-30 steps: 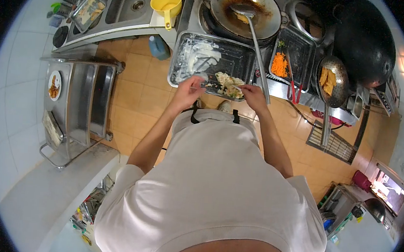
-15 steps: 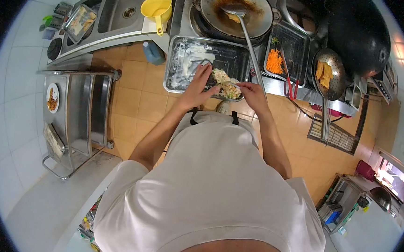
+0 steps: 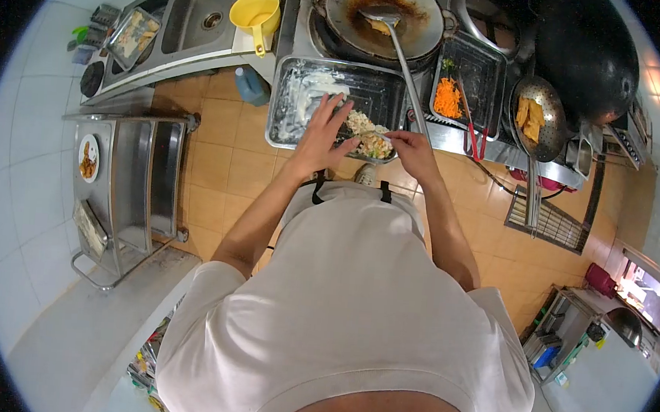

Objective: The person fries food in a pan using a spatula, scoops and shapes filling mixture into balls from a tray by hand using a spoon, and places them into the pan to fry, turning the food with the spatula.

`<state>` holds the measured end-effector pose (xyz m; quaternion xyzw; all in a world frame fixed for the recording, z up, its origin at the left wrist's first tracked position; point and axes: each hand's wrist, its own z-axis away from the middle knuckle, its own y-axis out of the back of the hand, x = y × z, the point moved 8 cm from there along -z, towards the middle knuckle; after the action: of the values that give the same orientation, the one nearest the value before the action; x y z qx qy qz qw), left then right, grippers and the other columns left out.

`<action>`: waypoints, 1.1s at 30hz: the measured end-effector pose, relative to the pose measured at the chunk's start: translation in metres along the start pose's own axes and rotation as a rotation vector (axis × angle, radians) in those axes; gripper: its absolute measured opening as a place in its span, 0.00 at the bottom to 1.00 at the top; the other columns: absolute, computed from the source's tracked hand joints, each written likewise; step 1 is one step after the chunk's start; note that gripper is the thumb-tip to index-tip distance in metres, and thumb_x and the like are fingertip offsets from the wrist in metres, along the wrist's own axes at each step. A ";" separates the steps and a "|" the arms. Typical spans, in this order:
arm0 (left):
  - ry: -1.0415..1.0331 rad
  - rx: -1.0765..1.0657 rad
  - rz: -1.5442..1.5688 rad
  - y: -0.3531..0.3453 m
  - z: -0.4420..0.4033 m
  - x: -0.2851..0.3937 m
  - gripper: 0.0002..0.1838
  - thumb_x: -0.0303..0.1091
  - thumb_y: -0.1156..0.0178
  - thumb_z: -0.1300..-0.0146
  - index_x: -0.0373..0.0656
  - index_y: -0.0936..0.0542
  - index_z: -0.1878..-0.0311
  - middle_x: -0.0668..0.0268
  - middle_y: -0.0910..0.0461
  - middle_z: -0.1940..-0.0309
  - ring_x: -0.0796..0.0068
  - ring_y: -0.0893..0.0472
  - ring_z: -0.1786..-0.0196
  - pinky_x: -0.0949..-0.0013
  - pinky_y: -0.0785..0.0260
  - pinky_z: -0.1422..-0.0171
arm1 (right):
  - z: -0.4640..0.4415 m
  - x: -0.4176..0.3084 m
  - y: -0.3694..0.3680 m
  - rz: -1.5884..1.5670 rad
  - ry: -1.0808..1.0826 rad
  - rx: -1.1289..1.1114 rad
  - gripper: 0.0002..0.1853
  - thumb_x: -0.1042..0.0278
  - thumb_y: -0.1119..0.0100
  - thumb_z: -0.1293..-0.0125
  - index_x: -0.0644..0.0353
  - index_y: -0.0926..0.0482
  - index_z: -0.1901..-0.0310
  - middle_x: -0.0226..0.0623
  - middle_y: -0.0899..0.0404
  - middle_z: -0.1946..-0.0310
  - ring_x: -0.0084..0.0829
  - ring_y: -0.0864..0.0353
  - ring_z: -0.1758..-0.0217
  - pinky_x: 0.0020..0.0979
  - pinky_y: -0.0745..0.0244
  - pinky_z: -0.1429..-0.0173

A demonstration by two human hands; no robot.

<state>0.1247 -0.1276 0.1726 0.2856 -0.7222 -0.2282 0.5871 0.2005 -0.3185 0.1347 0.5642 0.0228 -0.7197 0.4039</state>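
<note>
My left hand (image 3: 322,139) is over the front of a metal tray (image 3: 280,80), its fingers spread and pointing away from me. White floury paste is smeared on the tray's left side, under and beyond the fingertips. A pale, chopped filling with green and orange bits (image 3: 371,141) lies at the tray's front right, between my hands. At the right front corner, my right hand (image 3: 416,155) pinches a thin spoon-like utensil (image 3: 383,137). Its far end reaches into the filling, so its shape is partly hidden.
Behind the tray sits a wok (image 3: 343,15) with a long-handled ladle (image 3: 406,62) slanting down beside my right hand. A tray of shredded carrot (image 3: 448,99) with red-handled tongs (image 3: 472,132) and a perforated skimmer (image 3: 546,144) are right. A yellow dipper (image 3: 253,11) stands left.
My left hand has shifted slightly toward me and left, and its fingers are more spread. The right hand stays at the filling with the utensil, nearly unmoved.
</note>
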 end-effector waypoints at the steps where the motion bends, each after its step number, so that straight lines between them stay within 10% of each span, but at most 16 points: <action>1: -0.025 -0.015 -0.025 0.002 -0.001 0.004 0.38 0.46 0.35 0.41 0.38 0.34 0.31 0.48 0.43 0.28 0.34 0.48 0.26 0.45 0.50 0.25 | 0.000 0.000 0.001 0.003 0.008 0.001 0.14 0.66 0.45 0.35 0.64 0.16 0.55 0.38 0.19 0.75 0.27 0.22 0.71 0.31 0.28 0.63; 33: 0.041 -0.035 0.226 0.002 -0.023 -0.005 0.22 0.42 0.39 0.36 0.46 0.24 0.40 0.55 0.44 0.26 0.40 0.52 0.23 0.48 0.53 0.23 | -0.005 0.002 0.007 0.048 0.039 0.003 0.14 0.65 0.45 0.36 0.61 0.15 0.55 0.41 0.18 0.75 0.28 0.21 0.71 0.31 0.27 0.63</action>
<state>0.1479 -0.1227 0.1746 0.1968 -0.7335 -0.1672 0.6287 0.2084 -0.3220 0.1342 0.5791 0.0159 -0.6989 0.4195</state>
